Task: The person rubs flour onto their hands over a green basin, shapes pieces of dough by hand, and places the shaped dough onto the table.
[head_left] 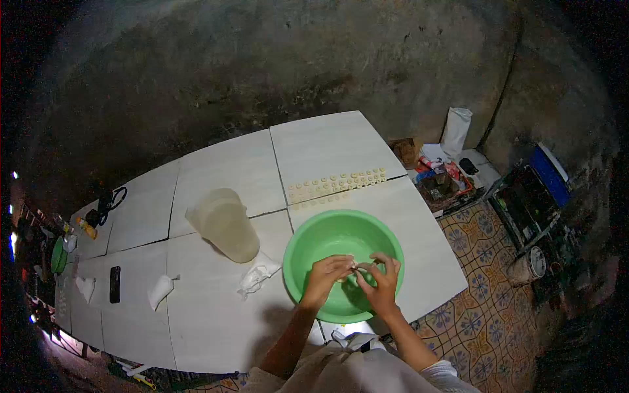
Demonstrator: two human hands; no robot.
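My left hand (328, 278) and my right hand (380, 283) meet over a round green basin (298, 243) at the table's near edge. Fingers of both are pinched together at the same spot, around something small and pale that I cannot make out. A little pale matter shows below the fingertips, inside the basin. Beyond the basin, rows of small pale rings (337, 182) lie on the white table (223, 327). Left of it stands a cloudy plastic pitcher (229, 229), and a crumpled clear bag with white contents (259, 275) lies between them.
Further left on the table are a white filled bag (161, 290), a black phone (115, 284) and another white bag (86, 287). A black cable (116, 198) lies at the far left. Right of the table stand a cluttered crate (449, 187) and a bucket (526, 265) on the tiled floor.
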